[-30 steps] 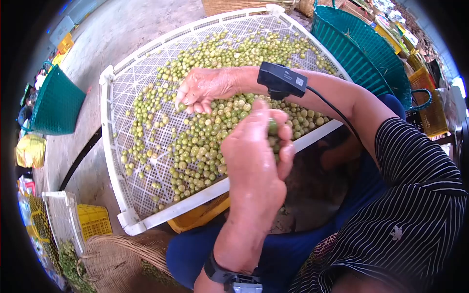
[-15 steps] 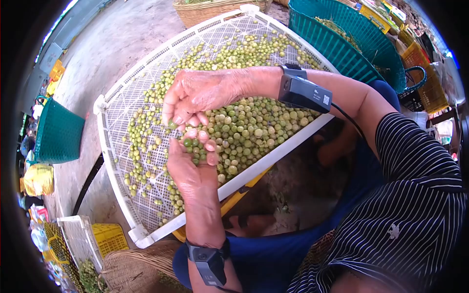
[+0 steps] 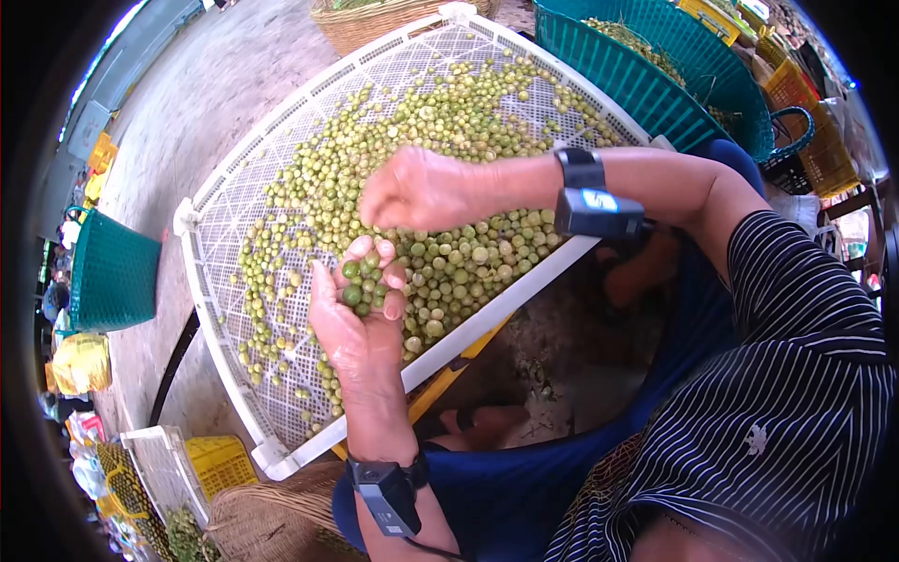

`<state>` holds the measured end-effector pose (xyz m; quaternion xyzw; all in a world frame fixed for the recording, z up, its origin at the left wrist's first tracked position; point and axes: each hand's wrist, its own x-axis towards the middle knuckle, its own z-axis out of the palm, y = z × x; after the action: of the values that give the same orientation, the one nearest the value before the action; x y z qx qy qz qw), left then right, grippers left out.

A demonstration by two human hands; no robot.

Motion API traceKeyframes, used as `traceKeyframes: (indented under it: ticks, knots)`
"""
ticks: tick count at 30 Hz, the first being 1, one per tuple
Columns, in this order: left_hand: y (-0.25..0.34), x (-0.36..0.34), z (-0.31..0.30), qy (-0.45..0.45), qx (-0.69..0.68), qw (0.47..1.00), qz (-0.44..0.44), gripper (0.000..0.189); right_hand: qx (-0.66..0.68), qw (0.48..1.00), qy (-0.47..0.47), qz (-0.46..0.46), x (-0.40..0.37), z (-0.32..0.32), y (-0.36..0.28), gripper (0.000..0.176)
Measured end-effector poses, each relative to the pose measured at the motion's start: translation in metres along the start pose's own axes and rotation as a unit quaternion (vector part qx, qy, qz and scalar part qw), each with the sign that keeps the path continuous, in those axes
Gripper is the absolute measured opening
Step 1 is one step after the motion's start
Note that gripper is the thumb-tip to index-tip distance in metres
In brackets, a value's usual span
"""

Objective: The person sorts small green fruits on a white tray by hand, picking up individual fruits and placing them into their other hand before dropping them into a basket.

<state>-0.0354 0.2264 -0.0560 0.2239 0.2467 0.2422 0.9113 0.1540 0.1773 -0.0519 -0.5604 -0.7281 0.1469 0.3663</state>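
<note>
My left hand [image 3: 345, 328] is turned palm up with its fingers curled around several small round green fruits [image 3: 363, 283]. Just above it and to the right hovers my right hand [image 3: 417, 190], slightly blurred, its fingers bent down and tucked under. Whatever those fingers hold, if anything, is hidden. Both hands are over a white mesh tray [image 3: 217, 347] with a raised rim. Many loose yellow-green round fruits [image 3: 473, 267] are spread on the mesh, thickest near the middle and my side. Each wrist wears a dark strapped device.
Beyond the tray at the right stands a large teal basket [image 3: 609, 75] with stalks inside. Another teal basket [image 3: 112, 267] is at the left. Wicker baskets [image 3: 393, 26] [image 3: 267, 520] sit behind and in front. A yellow crate [image 3: 220, 464] stands lower left.
My right hand has pulled away from the left hand, up and to the right, its fingers curling in. The left hand has shifted slightly left, still cupping the green fruits.
</note>
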Motion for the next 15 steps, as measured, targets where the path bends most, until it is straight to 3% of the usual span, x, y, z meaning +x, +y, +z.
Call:
traceKeyframes:
  ticks: [2, 4, 8, 10, 11, 15]
  knots:
    - [0.001, 0.000, 0.000, -0.033, -0.006, 0.999, -0.004, 0.055, -0.213, 0.969, -0.119, 0.026, -0.015, 0.018, -0.012, 0.010]
    - [0.002, 0.000, 0.003, -0.027, -0.014, 1.000, 0.004, 0.057, -0.081, 0.970, -0.029, -0.228, -0.036, 0.032, -0.016, 0.012]
    - [0.000, -0.004, 0.017, 0.021, 0.017, 0.999, 0.028, 0.054, 0.042, 0.964, -0.052, -0.257, -0.048, 0.068, -0.014, 0.010]
    - [0.001, -0.003, 0.016, 0.035, 0.023, 0.999, 0.026, 0.060, -0.118, 0.952, -0.040, -0.278, -0.039, 0.065, -0.006, 0.011]
    - [0.002, -0.003, 0.014, 0.035, 0.024, 0.999, 0.023, 0.060, -0.151, 0.957, -0.077, -0.234, -0.035, 0.060, 0.001, 0.012]
    - [0.016, -0.001, -0.002, 0.031, 0.038, 0.999, 0.000, 0.049, -0.226, 0.961, -0.050, -0.152, -0.015, 0.037, 0.049, 0.021]
